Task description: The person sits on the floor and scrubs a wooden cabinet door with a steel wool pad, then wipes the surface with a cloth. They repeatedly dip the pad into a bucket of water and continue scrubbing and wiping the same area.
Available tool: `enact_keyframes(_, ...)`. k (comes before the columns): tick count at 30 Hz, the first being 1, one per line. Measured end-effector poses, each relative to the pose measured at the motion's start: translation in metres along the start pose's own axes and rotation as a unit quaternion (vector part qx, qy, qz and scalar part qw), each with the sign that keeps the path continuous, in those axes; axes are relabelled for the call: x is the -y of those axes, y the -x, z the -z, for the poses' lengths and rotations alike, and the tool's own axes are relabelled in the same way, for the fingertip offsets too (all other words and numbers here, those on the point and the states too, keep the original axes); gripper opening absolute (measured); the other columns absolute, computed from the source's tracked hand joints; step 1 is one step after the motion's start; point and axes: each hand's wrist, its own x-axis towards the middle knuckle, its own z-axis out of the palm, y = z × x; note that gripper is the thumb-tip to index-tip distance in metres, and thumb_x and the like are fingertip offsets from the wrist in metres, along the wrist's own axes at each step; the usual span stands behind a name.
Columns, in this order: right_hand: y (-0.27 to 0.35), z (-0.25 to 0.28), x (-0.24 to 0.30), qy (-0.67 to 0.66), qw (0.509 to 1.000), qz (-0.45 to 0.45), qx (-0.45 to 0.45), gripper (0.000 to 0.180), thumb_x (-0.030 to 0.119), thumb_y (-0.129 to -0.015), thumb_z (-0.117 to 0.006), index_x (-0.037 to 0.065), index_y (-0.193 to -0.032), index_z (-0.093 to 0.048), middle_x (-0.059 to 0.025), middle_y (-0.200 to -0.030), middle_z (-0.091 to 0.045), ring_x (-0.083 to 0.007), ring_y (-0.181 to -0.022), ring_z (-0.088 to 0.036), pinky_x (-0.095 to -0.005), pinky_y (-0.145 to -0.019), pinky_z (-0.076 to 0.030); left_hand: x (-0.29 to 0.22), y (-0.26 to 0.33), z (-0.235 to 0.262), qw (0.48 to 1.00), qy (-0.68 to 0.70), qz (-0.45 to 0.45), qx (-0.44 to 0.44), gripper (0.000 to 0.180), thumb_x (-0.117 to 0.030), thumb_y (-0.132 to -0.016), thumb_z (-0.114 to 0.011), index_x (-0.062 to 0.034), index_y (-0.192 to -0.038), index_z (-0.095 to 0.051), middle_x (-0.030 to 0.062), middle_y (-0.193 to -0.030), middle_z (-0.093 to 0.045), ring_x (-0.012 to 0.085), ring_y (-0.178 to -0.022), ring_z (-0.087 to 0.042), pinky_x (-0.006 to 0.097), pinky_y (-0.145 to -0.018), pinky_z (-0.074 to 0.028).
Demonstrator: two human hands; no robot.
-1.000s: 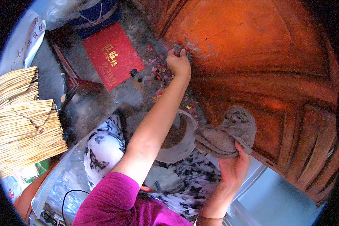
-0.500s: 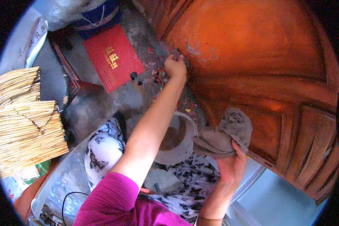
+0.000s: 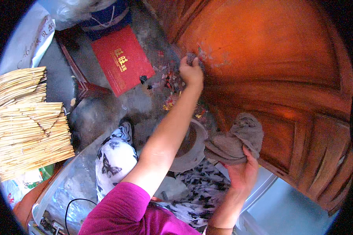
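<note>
So the left hand [image 3: 191, 72] is out past the bucket [image 3: 200, 143], on the far side of it from the body. Its fingers are curled in, thumb and fingertips pinching a small gray wad [image 3: 191, 58]. Too blurry to say what the wad's made of. It's right up by the edge of the wooden panel [image 3: 262, 51], but I can't tell if it's really touching the wood. The wad is kinda lumpy, no clear long axis that I can make out, and it pokes out of the grip on the side away from the bucket.

Right hand [image 3: 243, 172] is to the right of the bucket, palm turned up, half curled around the bottom of a gray-brown rag [image 3: 237, 139]. Thumb's pressed on the near side, the other fingers are mostly hidden. The rag is bunched and folded, long axis on a slant: flatter end pointing at the bucket's rim and just beside it, bulky end aimed up and away, in front of the panel.

Beyond the bucket there are colored scraps [image 3: 168, 80] on the floor [image 3: 139, 102]. A red sheet [image 3: 123, 60] lies past it to the left, and a stick bundle [image 3: 31, 129] sits well left of it.
</note>
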Motion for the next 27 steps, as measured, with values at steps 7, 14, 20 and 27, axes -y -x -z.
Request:
enact_keyframes(7, 0.000, 0.007, 0.001, -0.001, 1.000, -0.007, -0.004, 0.058, 0.011, -0.086, -0.063, 0.005, -0.141, -0.045, -0.0155, -0.144, -0.048, -0.0363, -0.134, -0.042, -0.0604, -0.111, -0.030, -0.180, 0.020, -0.018, 0.830, 0.048, -0.553, 0.053, 0.042, 0.009, -0.077, -0.060, -0.0107, -0.113, -0.069, 0.0132, -0.110, -0.065, 0.0317, -0.104, -0.060, 0.039, -0.093, -0.047)
enact_keyframes(14, -0.003, -0.009, 0.005, -0.016, 0.998, -0.010, -0.060, 0.063, -0.001, -0.081, -0.062, 0.007, -0.142, -0.045, -0.0138, -0.141, -0.051, -0.0352, -0.131, -0.047, -0.0559, -0.112, -0.034, -0.027, -0.059, 0.007, 0.947, -0.095, -0.306, -0.032, 0.041, 0.010, -0.079, -0.059, -0.0029, -0.117, -0.066, 0.0191, -0.112, -0.062, 0.0381, -0.108, -0.059, 0.040, -0.095, -0.047)
enact_keyframes(20, -0.005, -0.005, -0.001, 0.012, 1.000, 0.004, -0.008, 0.058, 0.006, -0.085, -0.063, 0.004, -0.140, -0.044, -0.0160, -0.144, -0.047, -0.0363, -0.134, -0.042, -0.0565, -0.114, -0.028, -0.069, -0.020, -0.007, 0.943, -0.069, -0.326, -0.009, 0.030, 0.004, -0.081, -0.064, -0.0029, -0.109, -0.067, 0.0181, -0.107, -0.060, 0.0363, -0.103, -0.058, 0.042, -0.094, -0.047)
enact_keyframes(27, -0.006, -0.008, 0.001, 0.011, 1.000, -0.012, 0.003, 0.057, 0.008, -0.086, -0.063, 0.004, -0.140, -0.045, -0.0155, -0.141, -0.050, -0.0364, -0.133, -0.043, -0.0561, -0.114, -0.028, -0.155, 0.040, -0.027, 0.858, 0.115, -0.496, 0.062, 0.049, 0.013, -0.069, -0.060, -0.0129, -0.108, -0.073, 0.0090, -0.103, -0.067, 0.0281, -0.100, -0.062, 0.037, -0.089, -0.051)
